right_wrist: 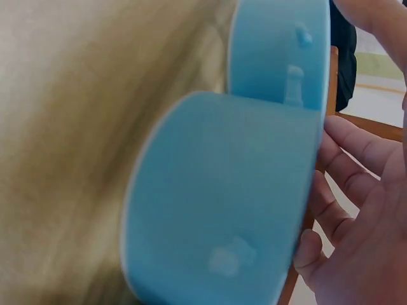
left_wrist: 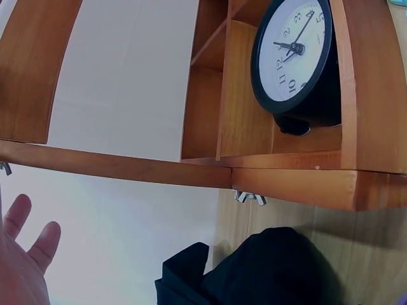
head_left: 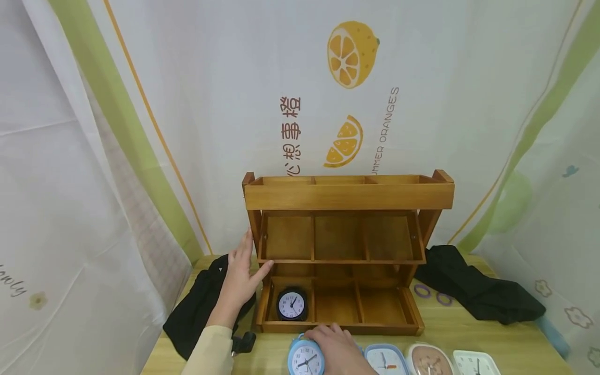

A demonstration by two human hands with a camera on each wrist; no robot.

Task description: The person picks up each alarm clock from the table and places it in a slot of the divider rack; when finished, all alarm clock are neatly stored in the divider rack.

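A three-tier wooden shelf (head_left: pixel 349 197) stands on the table. A black round clock (head_left: pixel 291 304) (left_wrist: pixel 292 57) sits in its bottom left compartment. My left hand (head_left: pixel 241 271) (left_wrist: pixel 22 254) lies flat against the shelf's left side, fingers straight and the thumb on the middle tier's front edge. At the table's front edge my right hand (head_left: pixel 335 345) (right_wrist: pixel 321 210) grips a round light-blue clock (head_left: pixel 305 359) (right_wrist: pixel 222 203) from behind, its fingers (right_wrist: pixel 337 184) curled against the rim. The clock's face points at me.
More clocks stand in a row to the right: a blue one (head_left: pixel 386 359), a pinkish one (head_left: pixel 428 360) and a white one (head_left: pixel 475 363). Black cloths lie left (head_left: pixel 199 307) and right (head_left: pixel 478 291) of the shelf. Two purple rings (head_left: pixel 422 290) lie near the right cloth.
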